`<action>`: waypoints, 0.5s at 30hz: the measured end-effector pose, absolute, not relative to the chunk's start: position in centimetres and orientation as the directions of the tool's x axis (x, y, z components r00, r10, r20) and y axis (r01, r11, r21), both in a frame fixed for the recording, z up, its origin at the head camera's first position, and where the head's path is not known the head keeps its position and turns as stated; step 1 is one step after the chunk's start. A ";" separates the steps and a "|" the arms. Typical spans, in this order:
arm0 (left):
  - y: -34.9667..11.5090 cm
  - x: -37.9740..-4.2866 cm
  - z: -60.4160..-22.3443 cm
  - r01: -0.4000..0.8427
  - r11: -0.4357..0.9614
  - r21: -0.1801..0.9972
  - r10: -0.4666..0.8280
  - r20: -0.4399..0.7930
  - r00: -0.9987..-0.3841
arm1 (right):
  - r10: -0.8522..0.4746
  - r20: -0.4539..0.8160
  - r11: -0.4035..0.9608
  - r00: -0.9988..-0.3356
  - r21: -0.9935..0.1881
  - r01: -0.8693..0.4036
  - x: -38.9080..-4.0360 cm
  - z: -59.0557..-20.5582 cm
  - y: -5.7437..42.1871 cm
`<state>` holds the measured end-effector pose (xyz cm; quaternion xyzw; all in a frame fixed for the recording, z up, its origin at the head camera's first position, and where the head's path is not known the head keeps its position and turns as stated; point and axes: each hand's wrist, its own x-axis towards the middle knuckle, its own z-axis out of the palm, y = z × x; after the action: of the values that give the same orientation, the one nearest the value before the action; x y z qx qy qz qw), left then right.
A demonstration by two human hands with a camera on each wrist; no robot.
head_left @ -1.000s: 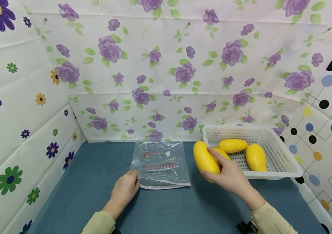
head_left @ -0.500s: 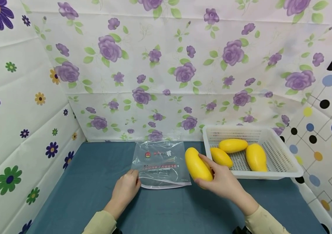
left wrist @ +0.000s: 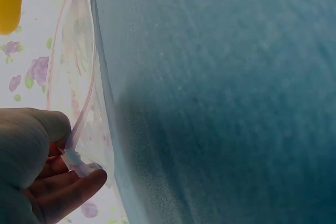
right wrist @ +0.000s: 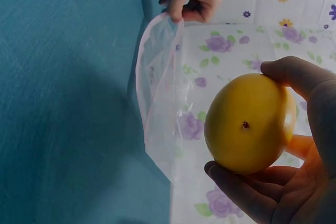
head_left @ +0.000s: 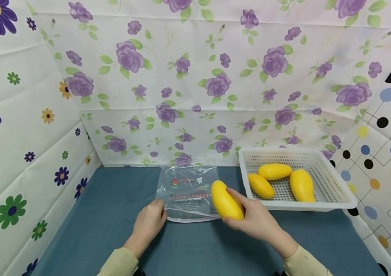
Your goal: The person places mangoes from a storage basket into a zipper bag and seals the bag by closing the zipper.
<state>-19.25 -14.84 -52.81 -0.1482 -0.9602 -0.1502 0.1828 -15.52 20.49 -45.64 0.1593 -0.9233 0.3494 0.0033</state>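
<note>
One bare left hand [head_left: 148, 221] pinched the mouth of a clear zip bag [head_left: 186, 205] on the desk [head_left: 112, 195]; a yellow mango [head_left: 226, 201], gripped in the right hand [head_left: 259, 217], hung near its right edge; a white basket [head_left: 302, 206] held three more mangoes [head_left: 274, 171].

there're 4 ylw fruits [head_left: 226, 200], 1 bag [head_left: 189, 193], 1 bskt [head_left: 333, 202].

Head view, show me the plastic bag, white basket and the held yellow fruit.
Plastic bag [head_left: 187, 193], head view: its printed face.
White basket [head_left: 305, 206], head view: its front wall.
Held yellow fruit [head_left: 225, 201], head view: its middle.
</note>
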 end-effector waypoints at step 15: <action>-14.7 -19.3 -52.6 0.344 0.907 0.242 0.234 0.391 -0.890 | -0.366 0.079 0.703 -0.927 -0.629 -0.331 -14.9 -46.8 19.0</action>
<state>-19.28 -14.65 -52.63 -0.1505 -0.9598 -0.1543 0.1796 -14.90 18.99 -46.78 0.1887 -0.9225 0.3356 -0.0261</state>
